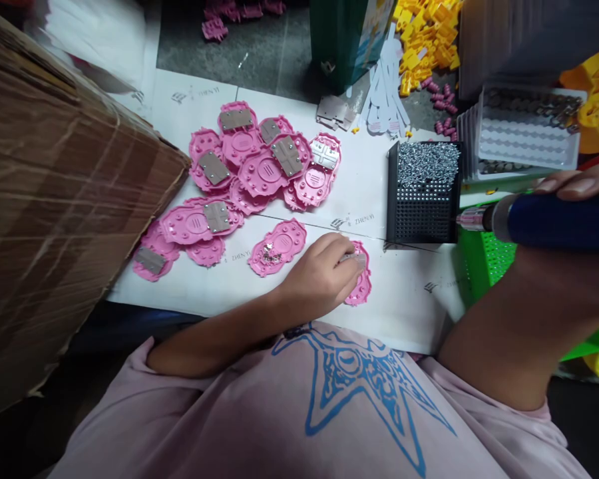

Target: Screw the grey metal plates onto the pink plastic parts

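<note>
Your left hand lies curled over a pink plate on the table, fingers pressing its metal piece. Your right hand grips a blue screwdriver, its tip at the black screw tray. Another pink plate lies just left; a pile sits beyond.

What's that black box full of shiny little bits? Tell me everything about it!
The black box stands upright on the white table sheet, right of the pink plastic pieces. It looks like dark plastic, and its front wall is dotted with rows of tiny holes. On top lies a heap of small silvery screws. The tip of the blue screwdriver, held in the right hand, points at its right edge. A clear tray sits behind it.
</note>
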Action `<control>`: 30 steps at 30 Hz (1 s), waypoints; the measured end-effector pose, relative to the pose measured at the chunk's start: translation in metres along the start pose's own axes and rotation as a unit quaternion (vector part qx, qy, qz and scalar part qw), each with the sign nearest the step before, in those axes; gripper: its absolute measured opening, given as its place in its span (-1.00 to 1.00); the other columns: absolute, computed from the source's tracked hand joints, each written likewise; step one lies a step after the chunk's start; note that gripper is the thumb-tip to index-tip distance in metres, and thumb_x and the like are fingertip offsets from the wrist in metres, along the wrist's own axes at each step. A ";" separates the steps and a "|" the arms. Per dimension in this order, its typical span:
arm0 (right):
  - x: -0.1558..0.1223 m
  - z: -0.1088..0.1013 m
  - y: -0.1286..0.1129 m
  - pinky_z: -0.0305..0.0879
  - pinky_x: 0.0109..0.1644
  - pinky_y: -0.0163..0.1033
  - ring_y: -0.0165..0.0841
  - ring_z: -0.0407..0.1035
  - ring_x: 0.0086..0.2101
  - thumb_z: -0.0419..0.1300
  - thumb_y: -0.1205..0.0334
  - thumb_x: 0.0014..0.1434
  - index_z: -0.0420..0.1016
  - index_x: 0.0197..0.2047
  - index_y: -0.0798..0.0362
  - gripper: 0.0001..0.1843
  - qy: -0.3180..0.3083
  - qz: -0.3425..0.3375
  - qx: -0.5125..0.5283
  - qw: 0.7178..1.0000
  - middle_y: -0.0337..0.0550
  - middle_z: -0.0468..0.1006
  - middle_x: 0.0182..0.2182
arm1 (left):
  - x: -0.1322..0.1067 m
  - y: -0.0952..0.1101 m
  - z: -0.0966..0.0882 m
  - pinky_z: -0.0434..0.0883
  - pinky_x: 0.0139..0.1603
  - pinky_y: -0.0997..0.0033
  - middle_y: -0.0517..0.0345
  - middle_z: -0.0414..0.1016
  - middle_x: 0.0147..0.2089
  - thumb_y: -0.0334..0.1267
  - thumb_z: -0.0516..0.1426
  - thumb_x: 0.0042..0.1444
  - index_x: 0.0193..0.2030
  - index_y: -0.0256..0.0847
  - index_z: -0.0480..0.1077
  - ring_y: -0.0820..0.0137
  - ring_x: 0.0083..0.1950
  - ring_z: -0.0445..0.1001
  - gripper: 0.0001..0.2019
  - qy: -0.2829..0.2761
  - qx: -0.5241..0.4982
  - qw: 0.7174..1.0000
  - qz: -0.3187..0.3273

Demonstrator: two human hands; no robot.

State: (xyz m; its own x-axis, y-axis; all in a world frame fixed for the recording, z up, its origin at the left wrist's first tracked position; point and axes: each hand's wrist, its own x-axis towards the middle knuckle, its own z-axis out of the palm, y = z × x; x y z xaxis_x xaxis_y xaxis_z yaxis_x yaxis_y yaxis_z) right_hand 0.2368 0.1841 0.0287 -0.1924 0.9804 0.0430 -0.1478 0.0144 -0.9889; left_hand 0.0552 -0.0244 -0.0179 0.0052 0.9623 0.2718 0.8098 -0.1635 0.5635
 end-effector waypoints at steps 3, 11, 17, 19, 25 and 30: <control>-0.008 0.011 0.000 0.38 -0.20 -0.17 -0.44 0.31 -0.33 0.04 -0.08 0.10 0.30 -0.30 0.11 -0.62 -0.076 -0.104 0.002 0.992 -0.11 0.14 -0.43 | 0.000 0.001 0.003 0.38 -0.08 0.25 -0.02 0.36 -0.25 -0.40 0.06 0.20 -0.36 -0.31 0.37 0.31 -0.15 0.30 -0.87 0.008 0.003 1.000 -0.010; -0.005 0.014 -0.001 0.27 -0.21 -0.22 -0.44 0.27 -0.35 -0.10 0.12 0.14 0.27 -0.28 0.16 -0.71 -0.224 -0.153 0.025 0.962 -0.09 0.10 -0.43 | -0.002 0.001 0.007 0.38 -0.07 0.23 -0.01 0.38 -0.26 -0.38 0.09 0.19 -0.31 -0.32 0.41 0.29 -0.14 0.32 -0.90 0.027 0.010 1.000 -0.006; -0.003 0.014 0.007 0.24 -0.25 -0.20 -0.38 0.28 -0.37 -0.34 0.10 0.20 0.07 -0.28 0.19 -0.65 -0.207 -0.186 0.065 0.958 -0.14 0.06 -0.47 | -0.001 0.001 0.006 0.38 -0.07 0.23 -0.03 0.38 -0.26 -0.40 0.10 0.18 -0.33 -0.35 0.41 0.28 -0.12 0.33 -0.90 0.030 0.006 1.000 0.003; -0.003 0.016 0.008 0.22 -0.26 -0.21 -0.38 0.29 -0.38 -0.43 0.13 0.19 0.05 -0.27 0.20 -0.62 -0.208 -0.187 0.077 0.957 -0.14 0.08 -0.47 | -0.001 0.001 0.006 0.38 -0.07 0.23 -0.03 0.38 -0.26 -0.40 0.10 0.17 -0.33 -0.35 0.42 0.28 -0.12 0.33 -0.91 0.030 0.008 1.000 0.002; -0.006 0.028 0.001 0.22 -0.31 -0.23 -0.40 0.27 -0.45 0.08 -0.02 0.04 0.13 -0.37 0.16 -0.63 -0.139 -0.163 0.051 0.975 -0.22 0.10 -0.53 | 0.000 0.003 0.005 0.38 -0.08 0.27 -0.01 0.37 -0.27 -0.40 0.11 0.16 -0.35 -0.34 0.41 0.31 -0.16 0.31 -0.91 0.026 0.020 0.999 -0.005; -0.003 0.014 0.000 0.28 -0.24 -0.16 -0.37 0.32 -0.37 -0.35 0.20 0.21 0.22 -0.30 0.26 -0.59 -0.197 -0.172 0.102 0.960 -0.12 0.19 -0.43 | 0.003 0.003 0.002 0.37 -0.09 0.29 -0.01 0.37 -0.28 -0.40 0.11 0.17 -0.36 -0.35 0.42 0.33 -0.17 0.30 -0.89 0.017 0.024 1.000 -0.003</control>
State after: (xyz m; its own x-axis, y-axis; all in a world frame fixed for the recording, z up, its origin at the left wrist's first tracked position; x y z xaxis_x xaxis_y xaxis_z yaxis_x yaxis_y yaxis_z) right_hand 0.2239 0.1783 0.0310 -0.4439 0.7741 0.4512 -0.4474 0.2448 -0.8602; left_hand 0.0589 -0.0220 -0.0166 -0.0190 0.9554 0.2949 0.8375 -0.1459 0.5266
